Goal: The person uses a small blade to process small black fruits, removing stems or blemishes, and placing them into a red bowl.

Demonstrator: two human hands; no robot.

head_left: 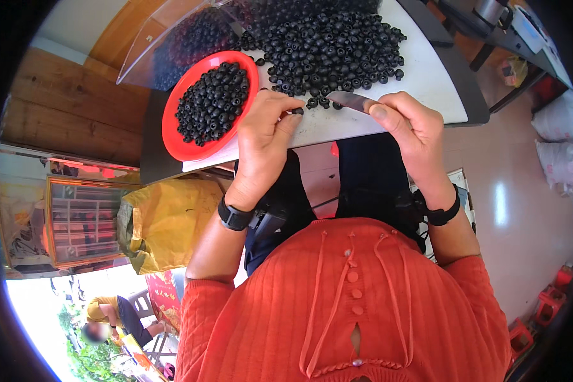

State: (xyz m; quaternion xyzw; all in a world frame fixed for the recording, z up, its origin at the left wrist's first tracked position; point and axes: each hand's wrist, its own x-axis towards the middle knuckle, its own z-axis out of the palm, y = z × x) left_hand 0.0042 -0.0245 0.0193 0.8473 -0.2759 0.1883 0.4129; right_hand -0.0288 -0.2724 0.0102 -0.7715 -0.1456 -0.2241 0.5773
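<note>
My left hand [266, 130] pinches a small round black part [297, 111] between thumb and fingertips at the near edge of the white board [436, 95]. In my right hand [414, 130] is a small knife [353, 100], its blade pointing left toward the parts. A big heap of the same black parts [325, 48], many with a round hole, spreads over the far side of the board. Beside my left hand, a red plate [251, 76] holds a pile of these black parts [213, 105]. A few loose pieces [312, 102] lie close to the knife tip.
A clear plastic panel [143, 54] stands at the far left, behind the plate. Below the table on the left is a yellow sack [175, 216]. White sacks [557, 140] and red stools [547, 305] are on the right-hand floor. Another person [105, 312] sits at the lower left.
</note>
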